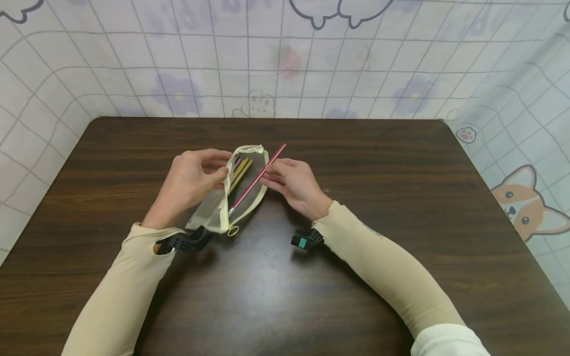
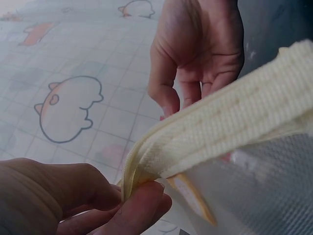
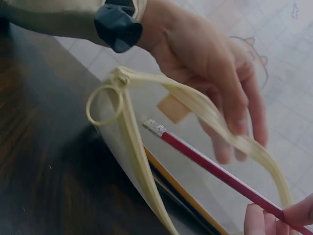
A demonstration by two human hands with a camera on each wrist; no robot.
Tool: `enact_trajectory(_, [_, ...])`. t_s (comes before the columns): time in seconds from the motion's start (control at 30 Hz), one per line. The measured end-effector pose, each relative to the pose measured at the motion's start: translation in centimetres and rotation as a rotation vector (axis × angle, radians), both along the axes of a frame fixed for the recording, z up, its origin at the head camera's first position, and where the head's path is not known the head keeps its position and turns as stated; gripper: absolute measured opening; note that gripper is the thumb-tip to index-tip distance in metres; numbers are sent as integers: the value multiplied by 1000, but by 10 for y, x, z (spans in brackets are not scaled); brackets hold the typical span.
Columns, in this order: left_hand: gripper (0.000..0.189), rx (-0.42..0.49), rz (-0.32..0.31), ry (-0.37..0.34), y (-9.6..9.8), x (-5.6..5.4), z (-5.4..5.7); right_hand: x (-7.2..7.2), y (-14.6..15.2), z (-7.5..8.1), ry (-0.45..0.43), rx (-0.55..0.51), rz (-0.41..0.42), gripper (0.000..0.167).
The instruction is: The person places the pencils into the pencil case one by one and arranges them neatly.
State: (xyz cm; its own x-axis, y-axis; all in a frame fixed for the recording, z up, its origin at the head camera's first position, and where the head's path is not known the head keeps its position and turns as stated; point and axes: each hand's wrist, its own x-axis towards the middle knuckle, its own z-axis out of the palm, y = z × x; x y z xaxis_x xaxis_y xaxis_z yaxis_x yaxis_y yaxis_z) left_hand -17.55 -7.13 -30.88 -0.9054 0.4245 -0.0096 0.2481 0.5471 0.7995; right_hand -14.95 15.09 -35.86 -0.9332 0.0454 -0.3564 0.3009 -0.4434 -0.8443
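A see-through mesh pencil pouch (image 1: 206, 213) with a cream zip edge lies on the table, its mouth gaping. My left hand (image 1: 189, 178) pinches the zip edge (image 2: 220, 120) between thumb and fingers on the left side. Between thumb and fingertips, my right hand (image 1: 296, 185) holds a red pencil (image 1: 251, 187) with a white stripe, slanted across the mouth. The pencil's metal-banded eraser end (image 3: 155, 127) points down into the pouch. Inside lie several pencils, yellow ones (image 1: 241, 174) and darker ones among them. A ring pull (image 3: 104, 105) hangs from the zip's near end.
The dark wooden table (image 1: 392, 178) reaches back to a wall hung with white grid-patterned cloth (image 1: 213, 59). More of this cloth runs along both sides. A black wrist strap (image 1: 184, 241) hangs close to the pouch's near end.
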Motion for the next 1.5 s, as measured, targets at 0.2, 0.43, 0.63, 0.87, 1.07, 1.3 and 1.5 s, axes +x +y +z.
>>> enact_trajectory(0.2, [36,12,-2,-6,1,-1,1,-1,-13,-3,-6,-33,14,9])
enact_trajectory(0.43, [36,23,1,-8,3,-2,0,-1,-24,-7,-11,-49,41,40])
enact_trajectory(0.63, [37,12,6,-1,4,-2,-1,0,-31,-9,-2,-35,48,29])
enact_trajectory(0.87, [38,7,-15,-5,3,0,0,-1,-36,-10,-5,-29,50,27])
enact_trajectory(1.07, [38,-2,-15,5,2,1,-1,0,-37,-12,-36,-7,55,35])
enact_trajectory(1.3, [38,-6,-20,22,2,2,-2,-3,-38,-16,-60,12,58,33])
enact_trajectory(1.5, [37,-4,-19,22,2,1,-2,-5,-40,-15,-74,27,64,34])
